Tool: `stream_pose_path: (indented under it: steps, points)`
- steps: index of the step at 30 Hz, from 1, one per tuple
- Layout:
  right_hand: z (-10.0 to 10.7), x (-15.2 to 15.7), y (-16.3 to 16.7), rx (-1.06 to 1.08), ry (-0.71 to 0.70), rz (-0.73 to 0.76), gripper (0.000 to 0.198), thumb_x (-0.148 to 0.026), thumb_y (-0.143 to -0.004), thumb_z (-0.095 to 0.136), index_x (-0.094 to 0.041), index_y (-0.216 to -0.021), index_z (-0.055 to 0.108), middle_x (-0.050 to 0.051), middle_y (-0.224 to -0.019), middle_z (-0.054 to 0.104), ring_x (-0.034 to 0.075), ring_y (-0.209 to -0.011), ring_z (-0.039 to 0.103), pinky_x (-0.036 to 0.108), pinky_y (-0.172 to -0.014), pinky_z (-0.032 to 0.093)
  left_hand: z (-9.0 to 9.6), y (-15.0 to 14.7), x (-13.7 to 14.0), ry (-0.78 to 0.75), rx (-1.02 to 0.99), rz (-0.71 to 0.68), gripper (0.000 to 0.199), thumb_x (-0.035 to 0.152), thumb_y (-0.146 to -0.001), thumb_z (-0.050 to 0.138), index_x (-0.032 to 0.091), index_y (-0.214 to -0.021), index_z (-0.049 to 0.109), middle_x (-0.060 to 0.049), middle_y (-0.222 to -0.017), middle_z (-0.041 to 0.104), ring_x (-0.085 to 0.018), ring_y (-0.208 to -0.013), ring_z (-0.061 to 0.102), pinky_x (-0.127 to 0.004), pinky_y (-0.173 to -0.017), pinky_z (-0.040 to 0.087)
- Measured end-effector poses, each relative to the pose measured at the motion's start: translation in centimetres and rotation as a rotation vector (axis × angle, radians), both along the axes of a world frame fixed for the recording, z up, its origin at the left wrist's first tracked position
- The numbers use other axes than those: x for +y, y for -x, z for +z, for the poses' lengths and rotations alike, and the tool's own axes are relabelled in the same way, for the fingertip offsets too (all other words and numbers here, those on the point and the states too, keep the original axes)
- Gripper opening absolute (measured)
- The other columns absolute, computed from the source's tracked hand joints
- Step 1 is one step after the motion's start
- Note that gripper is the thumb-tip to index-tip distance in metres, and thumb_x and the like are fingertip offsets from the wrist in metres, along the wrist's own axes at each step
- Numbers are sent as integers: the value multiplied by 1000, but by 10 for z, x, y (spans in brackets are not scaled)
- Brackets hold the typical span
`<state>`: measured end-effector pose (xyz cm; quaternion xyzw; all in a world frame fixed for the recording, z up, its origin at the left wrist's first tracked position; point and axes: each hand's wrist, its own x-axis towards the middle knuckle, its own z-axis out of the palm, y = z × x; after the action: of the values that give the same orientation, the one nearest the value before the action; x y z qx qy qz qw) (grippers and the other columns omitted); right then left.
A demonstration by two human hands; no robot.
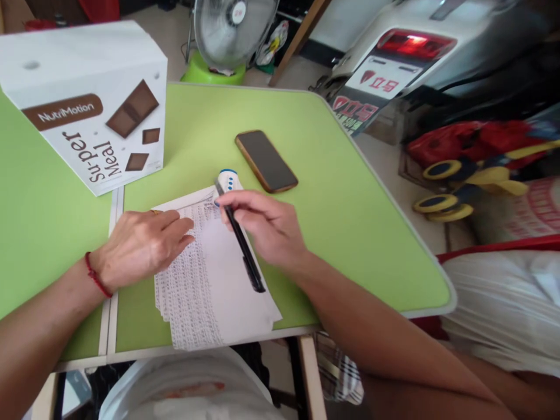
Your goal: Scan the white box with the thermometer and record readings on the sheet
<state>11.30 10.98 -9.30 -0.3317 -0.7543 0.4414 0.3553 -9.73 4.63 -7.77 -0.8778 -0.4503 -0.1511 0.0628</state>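
Observation:
A stack of paper sheets (231, 297) lies on the green table, its left side covered with rows of small handwriting and its right side blank. In my right hand (271, 224) is a black pen (245, 254), gripped between thumb and fingers, with its tip toward the top of the page. My left hand (146, 245) rests on the sheets' left edge, palm down, with loosely bent fingers and nothing visible in them. Just beyond the pen tip sits a small white object with blue dots (230, 179), partly hidden by my right fingers; its kind is unclear.
A smartphone (266, 160) in a brown case lies beyond my right hand. At the far left stands a large white NutriMotion box (87, 105). Past the table (359, 233) are a fan (234, 26) and a scooter's rear (394, 52). Another person's clothed leg (503, 303) is at right.

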Motion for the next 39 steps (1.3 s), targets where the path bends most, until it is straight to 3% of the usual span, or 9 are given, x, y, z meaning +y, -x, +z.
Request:
stream_pose_path:
  steps: [6, 10, 13, 16, 18, 22, 25, 29, 39]
  points:
    - [-1, -10, 8, 238, 196, 78, 45, -46, -70, 69, -29, -106, 48, -1, -77, 49, 15, -70, 51, 33, -66, 48, -7, 6, 7, 55, -262, 222, 19, 30, -92, 42, 22, -95, 59, 1, -59, 56, -14, -47, 48, -27, -45, 28]
    - [-17, -19, 13, 337, 192, 4, 25, -49, -83, 55, -25, -89, 53, -3, -65, 44, 12, -58, 43, 29, -56, 40, -11, 6, 8, 60, -414, 256, 14, 33, -91, 47, 23, -89, 58, 4, -51, 47, -12, -40, 39, -28, -45, 29]
    - [-26, -18, 13, 343, 210, 2, 27, -44, -89, 44, -22, -87, 60, -3, -58, 43, 12, -55, 43, 30, -54, 37, -13, 0, 5, 97, -317, 170, 17, 32, -93, 47, 23, -84, 60, 2, -52, 53, -13, -42, 45, -28, -44, 27]
    - [-25, -15, 14, 308, 213, -41, 15, -31, -86, 49, -22, -90, 60, -3, -58, 48, 11, -55, 46, 29, -55, 40, -15, -10, -1, 138, -129, 100, 21, 32, -94, 46, 21, -82, 60, -2, -56, 60, -16, -45, 50, -27, -42, 22]
    - [-21, -14, 16, 267, 197, -90, 7, -22, -80, 54, -22, -85, 58, -3, -61, 53, 10, -55, 48, 28, -55, 42, -15, -17, -6, 154, -34, 58, 21, 32, -94, 45, 18, -87, 59, -3, -58, 62, -17, -44, 51, -27, -41, 21]
    - [-17, -16, 19, 157, 131, -162, 11, -13, -73, 57, -23, -78, 54, -4, -63, 56, 9, -53, 50, 25, -50, 42, -15, -28, -11, 265, 56, -38, 28, 39, -92, 52, 14, -103, 54, -3, -60, 64, -18, -45, 56, -26, -40, 25]
    - [-19, -15, 20, 117, 104, -164, 11, -13, -72, 56, -22, -78, 54, -5, -60, 56, 8, -50, 49, 23, -46, 40, -14, -32, -12, 405, 134, -22, 40, 45, -89, 58, 11, -109, 51, -5, -67, 67, -21, -51, 61, -26, -41, 29]
    - [-22, -10, 21, 151, 75, -160, 10, -11, -70, 55, -21, -72, 53, -7, -54, 52, 6, -44, 43, 21, -41, 36, -10, -34, -10, 523, 183, 18, 40, 43, -92, 54, 12, -115, 47, -4, -75, 69, -25, -62, 66, -29, -45, 37]
    - [-24, -10, 22, 96, -10, -117, 9, -11, -71, 55, -19, -72, 55, -6, -58, 53, 6, -49, 47, 20, -45, 40, -6, -35, -12, 534, 211, 23, 44, 44, -90, 56, 11, -117, 46, -4, -80, 69, -27, -66, 67, -33, -47, 43]
